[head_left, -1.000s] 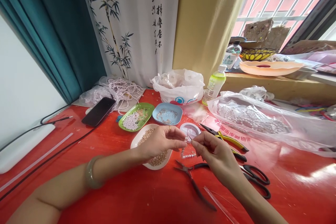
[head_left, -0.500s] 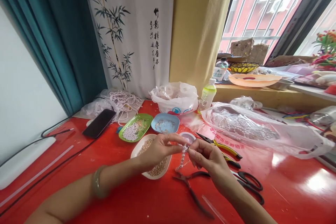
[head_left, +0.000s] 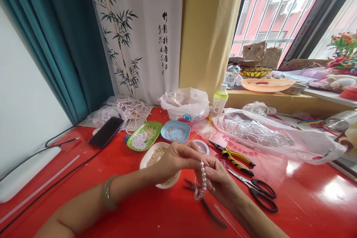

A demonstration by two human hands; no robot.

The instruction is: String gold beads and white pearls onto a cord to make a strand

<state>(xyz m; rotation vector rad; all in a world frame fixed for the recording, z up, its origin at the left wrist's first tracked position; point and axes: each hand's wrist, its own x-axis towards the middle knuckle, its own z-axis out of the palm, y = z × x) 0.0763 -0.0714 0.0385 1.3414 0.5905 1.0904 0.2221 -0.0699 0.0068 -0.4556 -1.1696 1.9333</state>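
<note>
Both hands meet over the red table (head_left: 139, 208), pinching a short strand of white pearls (head_left: 202, 182) that hangs down between them in a loop. My left hand (head_left: 178, 158), with a green bangle on its wrist, grips the top of the strand with closed fingers. My right hand (head_left: 216, 178) is closed on the strand from the right. Just behind my left hand lies a white dish of gold beads (head_left: 154, 154). Dark pliers (head_left: 206, 206) lie under my right hand.
Green dish of pearls (head_left: 143, 135), blue dish (head_left: 175, 131), small round tin (head_left: 203, 146), yellow-handled pliers (head_left: 232, 154), black scissors (head_left: 258, 189). Phone (head_left: 106, 132) and cables at left. Plastic bags of pearl strands (head_left: 262, 134) at right, a bottle (head_left: 219, 101), cluttered window sill behind.
The pearl strand now hangs lower in a longer loop between my hands. My hands have drawn closer together and a little lower; the camera has shifted slightly.
</note>
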